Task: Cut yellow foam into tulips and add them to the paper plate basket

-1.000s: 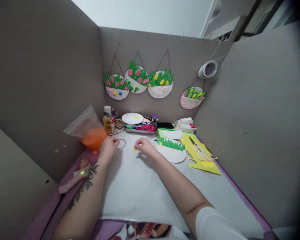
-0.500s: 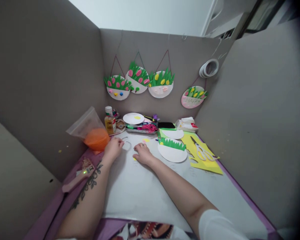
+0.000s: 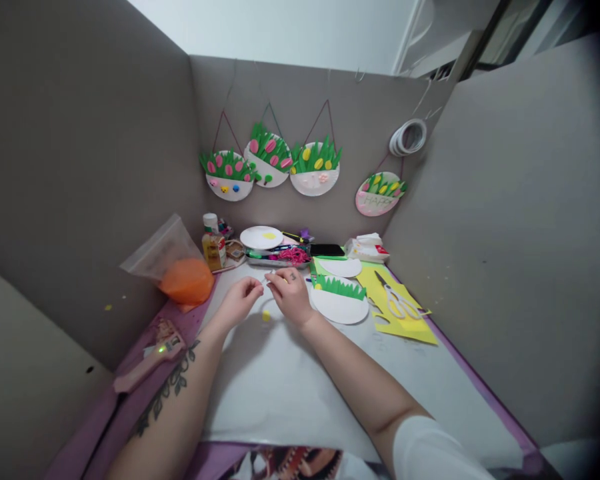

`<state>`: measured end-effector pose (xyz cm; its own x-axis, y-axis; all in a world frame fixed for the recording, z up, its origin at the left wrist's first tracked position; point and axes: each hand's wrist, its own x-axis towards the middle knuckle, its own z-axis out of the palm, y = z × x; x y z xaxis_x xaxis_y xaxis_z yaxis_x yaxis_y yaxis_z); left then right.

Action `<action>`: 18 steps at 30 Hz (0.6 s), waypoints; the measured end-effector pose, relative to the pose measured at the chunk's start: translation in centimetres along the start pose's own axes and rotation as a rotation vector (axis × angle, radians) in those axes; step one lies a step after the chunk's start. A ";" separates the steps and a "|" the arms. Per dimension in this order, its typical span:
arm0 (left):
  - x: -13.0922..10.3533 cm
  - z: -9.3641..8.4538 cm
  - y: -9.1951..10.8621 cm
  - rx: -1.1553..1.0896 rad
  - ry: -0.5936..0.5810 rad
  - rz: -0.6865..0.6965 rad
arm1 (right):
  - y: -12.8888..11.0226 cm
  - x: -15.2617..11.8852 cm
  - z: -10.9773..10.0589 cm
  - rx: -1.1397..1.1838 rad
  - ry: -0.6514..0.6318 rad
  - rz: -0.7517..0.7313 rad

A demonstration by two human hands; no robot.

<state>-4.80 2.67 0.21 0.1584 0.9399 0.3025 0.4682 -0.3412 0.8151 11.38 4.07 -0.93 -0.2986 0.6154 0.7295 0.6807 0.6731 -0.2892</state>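
My left hand (image 3: 241, 301) is closed in a pinch above the white work surface (image 3: 260, 400). Close beside it, my right hand (image 3: 291, 295) pinches too, fingertips nearly meeting those of the left. Between them shows a thin pale strip (image 3: 267, 277), mostly hidden by the fingers. Below the hands lies a small yellow paper piece (image 3: 266, 315). Right of my right hand rests a white paper plate with a green paper grass strip (image 3: 340, 308) along its top.
Scissors (image 3: 400, 303) lie on cut yellow paper (image 3: 413, 330) at right. A pink glue gun (image 3: 147, 367), its light on, is at left near a bag of orange material (image 3: 185, 283). A glue bottle (image 3: 213, 247) and supply tray (image 3: 280, 261) stand behind. Decorated plates (image 3: 315, 180) hang on the wall.
My right hand has risen off the surface and come to my left hand, its fingers now pinched. The left hand has shifted slightly right, and the view has turned a little.
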 end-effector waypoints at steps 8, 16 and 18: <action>-0.4 0.6 0.7 0.015 -0.003 0.003 | 0.8 -0.7 0.2 -0.096 0.042 -0.119; -0.3 0.7 0.0 -0.067 0.038 -0.018 | 0.3 -0.4 -0.2 -0.047 -0.006 -0.072; -0.2 0.6 0.0 -0.093 0.039 -0.061 | 0.3 -0.3 -0.2 -0.030 -0.013 -0.049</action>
<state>-4.29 2.49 -0.20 0.0977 0.9583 0.2686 0.3934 -0.2851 0.8740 11.85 4.00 -1.14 -0.3404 0.5872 0.7344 0.6846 0.6902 -0.2346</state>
